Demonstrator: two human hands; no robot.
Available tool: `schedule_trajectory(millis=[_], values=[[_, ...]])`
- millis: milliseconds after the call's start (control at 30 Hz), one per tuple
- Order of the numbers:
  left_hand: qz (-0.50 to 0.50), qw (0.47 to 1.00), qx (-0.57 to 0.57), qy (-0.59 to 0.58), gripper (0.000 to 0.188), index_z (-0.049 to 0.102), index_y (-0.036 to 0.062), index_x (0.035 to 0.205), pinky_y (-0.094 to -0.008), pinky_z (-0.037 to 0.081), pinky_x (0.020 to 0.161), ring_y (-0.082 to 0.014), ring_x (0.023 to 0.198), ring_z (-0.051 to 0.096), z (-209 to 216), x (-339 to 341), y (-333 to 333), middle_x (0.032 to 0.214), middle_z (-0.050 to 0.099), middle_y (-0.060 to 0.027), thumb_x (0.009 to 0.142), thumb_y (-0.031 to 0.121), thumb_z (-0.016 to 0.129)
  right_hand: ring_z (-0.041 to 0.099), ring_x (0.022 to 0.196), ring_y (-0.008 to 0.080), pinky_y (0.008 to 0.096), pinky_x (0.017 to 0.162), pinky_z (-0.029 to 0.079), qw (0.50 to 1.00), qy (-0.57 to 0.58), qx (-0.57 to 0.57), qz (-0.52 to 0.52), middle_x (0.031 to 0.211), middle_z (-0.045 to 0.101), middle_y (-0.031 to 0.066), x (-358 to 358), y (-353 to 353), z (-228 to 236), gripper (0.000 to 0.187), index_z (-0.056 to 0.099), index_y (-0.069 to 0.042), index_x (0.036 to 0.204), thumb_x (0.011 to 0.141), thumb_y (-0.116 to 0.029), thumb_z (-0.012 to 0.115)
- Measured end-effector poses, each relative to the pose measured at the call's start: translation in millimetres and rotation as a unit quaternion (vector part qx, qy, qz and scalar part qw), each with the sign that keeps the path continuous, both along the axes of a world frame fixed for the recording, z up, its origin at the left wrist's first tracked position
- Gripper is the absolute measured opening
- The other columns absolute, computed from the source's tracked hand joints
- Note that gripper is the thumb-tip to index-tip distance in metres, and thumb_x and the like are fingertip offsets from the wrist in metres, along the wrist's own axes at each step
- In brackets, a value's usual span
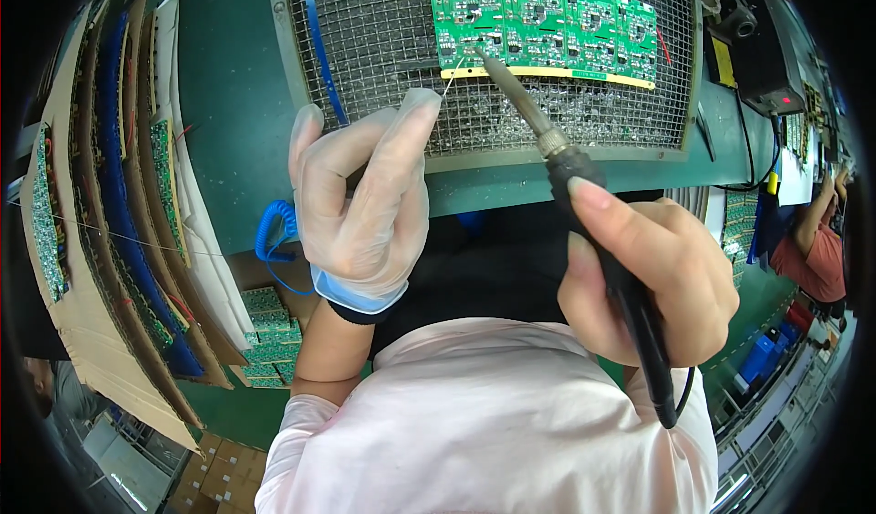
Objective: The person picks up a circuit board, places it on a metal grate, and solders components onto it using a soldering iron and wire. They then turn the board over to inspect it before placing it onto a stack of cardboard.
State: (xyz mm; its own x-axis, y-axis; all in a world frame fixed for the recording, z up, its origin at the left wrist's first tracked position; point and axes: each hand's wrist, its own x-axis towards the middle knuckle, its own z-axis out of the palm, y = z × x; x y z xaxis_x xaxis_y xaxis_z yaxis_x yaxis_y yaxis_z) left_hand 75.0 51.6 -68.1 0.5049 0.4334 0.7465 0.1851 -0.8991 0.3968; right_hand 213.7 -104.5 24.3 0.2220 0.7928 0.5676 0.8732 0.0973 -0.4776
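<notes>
My right hand (648,268) is bare and wrapped round the black handle of a soldering iron (525,103). The iron's tip meets the lower part of the leftmost section of a green circuit board panel (547,26). In a translucent glove, my left hand (365,195) pinches a thin solder wire (452,78) between thumb and forefinger. That wire slants up to the board close to the iron's tip. Several joined boards make up the panel, which lies on a wire mesh tray (383,49) with a yellow strip along its near edge.
Cardboard sheets (100,332) with circuit boards between them stand at the left. A blue coiled cord (276,231) hangs beside my left wrist. At the right are a black box with a red light (771,76) and tweezers (705,134). Another person (812,254) sits farther right.
</notes>
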Motion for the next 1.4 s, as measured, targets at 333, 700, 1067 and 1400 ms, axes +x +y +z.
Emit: schedule_trajectory(millis=[333, 700, 1067, 1400], values=[[-0.028, 0.989, -0.095, -0.108, 0.036, 0.075, 0.0078, 0.112, -0.0385, 0.050, 0.088, -0.0188, 0.087, 0.065, -3, 0, 3, 0.101, 0.069, -0.0067, 0.080, -0.009, 0.076, 0.059, 0.064, 0.0089, 0.0186, 0.059, 0.046, 0.964, 0.233, 0.004, -0.128, 0.089, 0.069, 0.0148, -6, -15, -2, 0.035, 0.061, 0.010, 0.123, 0.098, -0.014, 0.060], [0.077, 0.990, -0.116, -0.002, 0.030, 0.074, 0.0044, 0.110, -0.0320, 0.053, 0.085, -0.0211, 0.093, 0.067, 14, -31, -4, 0.114, 0.065, -0.0123, 0.082, -0.007, 0.076, 0.062, 0.069, 0.0092, 0.0201, 0.061, 0.049, 0.950, 0.113, 0.117, -0.268, 0.100, 0.072, 0.0129, 129, -49, -25, 0.032, 0.063, 0.003, 0.130, 0.104, -0.014, 0.055], [0.123, 0.955, -0.255, -0.086, 0.035, 0.063, 0.0022, 0.127, -0.0251, 0.055, 0.068, -0.0145, 0.078, 0.067, 15, -43, -6, 0.124, 0.065, -0.0179, 0.093, -0.009, 0.062, 0.064, 0.087, 0.0117, 0.0250, 0.077, 0.052, 0.949, 0.146, 0.007, -0.279, 0.117, 0.071, 0.0149, 120, -55, -22, 0.039, 0.053, -0.002, 0.142, 0.107, -0.019, 0.051], [-0.072, 0.992, -0.104, -0.013, 0.036, 0.056, -0.0004, 0.137, -0.0191, 0.052, 0.057, -0.0081, 0.071, 0.063, 37, 14, 16, 0.107, 0.070, -0.0131, 0.101, 0.002, 0.059, 0.067, 0.095, 0.0223, 0.0333, 0.083, 0.054, 0.983, 0.007, 0.003, -0.181, 0.104, 0.067, 0.0113, 70, 9, -33, 0.042, 0.055, -0.004, 0.121, 0.086, -0.003, 0.078]])
